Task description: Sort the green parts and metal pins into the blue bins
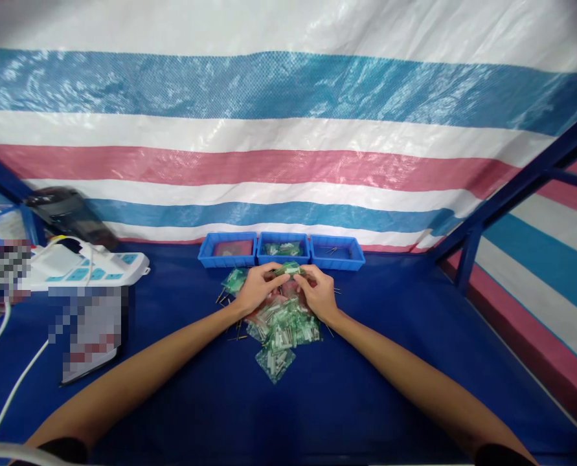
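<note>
A small green-tinted clear plastic bag [291, 268] with pale parts in it is pinched between both my hands, above the pile. My left hand [259, 288] has thumb and fingers closed on the bag's left side. On its right side, my right hand [321, 294] grips it the same way. Below them lies a heap of similar small plastic bags [285, 330] containing white and metal pieces, with one bag [275, 364] at its near edge. Something reddish shows between my hands, partly hidden. Thin metal pins [239, 337] lie loose around the heap.
Behind my hands stand a left blue bin [226, 261] with a reddish bag, a middle blue bin [283, 260] with green bags, and a right blue bin [337, 264] with a few pins. A white power strip [133, 275] and cables occupy the left of the blue table [390, 298].
</note>
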`<state>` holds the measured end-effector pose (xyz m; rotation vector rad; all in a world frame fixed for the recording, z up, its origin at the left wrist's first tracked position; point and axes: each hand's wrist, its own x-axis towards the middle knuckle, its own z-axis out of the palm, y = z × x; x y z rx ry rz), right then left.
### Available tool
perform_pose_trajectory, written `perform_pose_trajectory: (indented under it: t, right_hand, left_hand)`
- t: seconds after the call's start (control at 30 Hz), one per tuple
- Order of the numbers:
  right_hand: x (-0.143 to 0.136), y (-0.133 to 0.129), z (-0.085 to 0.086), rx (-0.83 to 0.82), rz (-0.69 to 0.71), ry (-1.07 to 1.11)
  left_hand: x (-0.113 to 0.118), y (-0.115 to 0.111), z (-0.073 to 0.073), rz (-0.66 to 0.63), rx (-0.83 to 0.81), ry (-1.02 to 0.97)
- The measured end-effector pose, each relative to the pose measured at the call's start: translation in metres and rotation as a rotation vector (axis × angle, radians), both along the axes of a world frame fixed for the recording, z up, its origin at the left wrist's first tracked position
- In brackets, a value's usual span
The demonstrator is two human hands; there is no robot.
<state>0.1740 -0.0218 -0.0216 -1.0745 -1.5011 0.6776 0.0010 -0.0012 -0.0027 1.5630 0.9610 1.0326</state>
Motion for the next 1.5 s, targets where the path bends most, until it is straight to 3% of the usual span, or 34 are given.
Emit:
perform_pose_trajectory:
  t: [0.5,1.13,1.5]
  right_hand:
    - [-0.002,-0.002,0.010,0.178,0.017,-0.156]
    - [-0.003,-0.003,0.007,0.135,-0.026,-0.204]
    - [0.001,-0.004,0.008,0.102,-0.008,-0.113]
  left_hand:
    - [0.000,-0.002,0.003,-0.003,0.056,-0.065]
    - [0.001,0.002,-0.003,0.063,0.042,-0.087]
    - [0.000,0.000,0.000,0.018,0.048,-0.001]
